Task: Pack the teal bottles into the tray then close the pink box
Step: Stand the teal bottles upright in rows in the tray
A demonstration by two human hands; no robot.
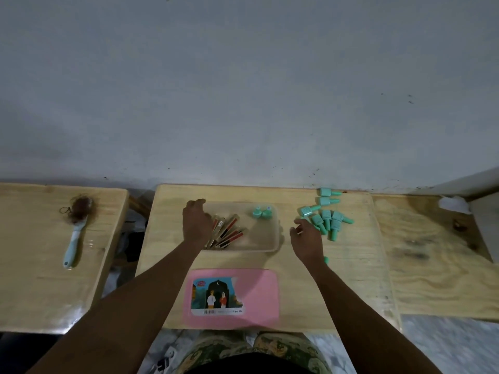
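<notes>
A clear tray [272,248] sits at the middle of the wooden table, holding two upright teal bottles [261,212] in its far right corner and several red-and-black sticks [229,232]. My left hand [196,220] rests on the tray's left edge, fingers curled over it. Right of the tray, my right hand [306,240] hovers with fingers apart beside a pile of several teal bottles [328,220] lying on the table. One more teal bottle [326,260] peeks out from under my right wrist. The pink box lid [232,295] lies flat near the front edge.
A second wooden table at the left carries a light blue hairbrush [74,233] full of hair. A plywood board [437,255] extends to the right with a white cloth [453,203] at its far corner. A grey wall [243,90] stands directly behind the table.
</notes>
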